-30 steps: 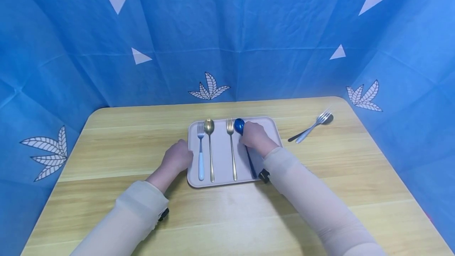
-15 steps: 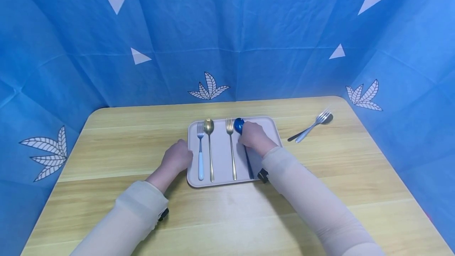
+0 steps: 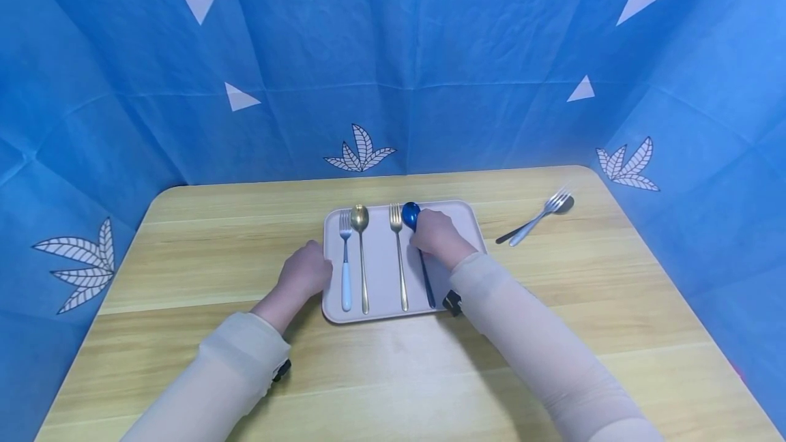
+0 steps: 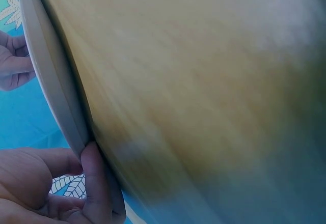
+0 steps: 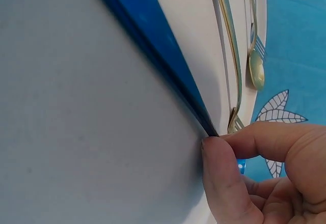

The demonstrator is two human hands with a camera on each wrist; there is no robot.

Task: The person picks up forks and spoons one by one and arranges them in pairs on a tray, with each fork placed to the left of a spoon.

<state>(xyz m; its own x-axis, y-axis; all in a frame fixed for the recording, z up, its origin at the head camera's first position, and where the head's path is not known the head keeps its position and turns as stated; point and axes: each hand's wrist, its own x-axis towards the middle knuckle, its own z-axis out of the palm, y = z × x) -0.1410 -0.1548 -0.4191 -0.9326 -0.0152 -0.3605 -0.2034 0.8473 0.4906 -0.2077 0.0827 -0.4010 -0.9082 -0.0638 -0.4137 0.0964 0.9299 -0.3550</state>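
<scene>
A pale tray [image 3: 381,264] lies on the table. On its left edge, my left hand [image 3: 306,268] pinches the rim [image 4: 56,81] between thumb and fingers, as the left wrist view shows. Over the tray's right part, my right hand [image 3: 439,234] pinches a blue spoon [image 3: 411,215] by the handle, close below the bowl. The right wrist view has the handle [image 5: 158,46] running away from thumb and fingertip. Left of this spoon lie a gold fork [image 3: 399,244], a gold spoon [image 3: 359,218] and a fork with a light blue handle [image 3: 346,285], roughly parallel.
Right of the tray, a fork [image 3: 543,215] with a light handle lies across a dark spoon [image 3: 568,204] on the wooden table [image 3: 393,374]. A blue curtain [image 3: 405,53] surrounds the table's back and sides.
The lower end of the blue spoon's handle has swung slightly left, closer to the gold fork. Both hands keep their holds, and the tray stays in place.
</scene>
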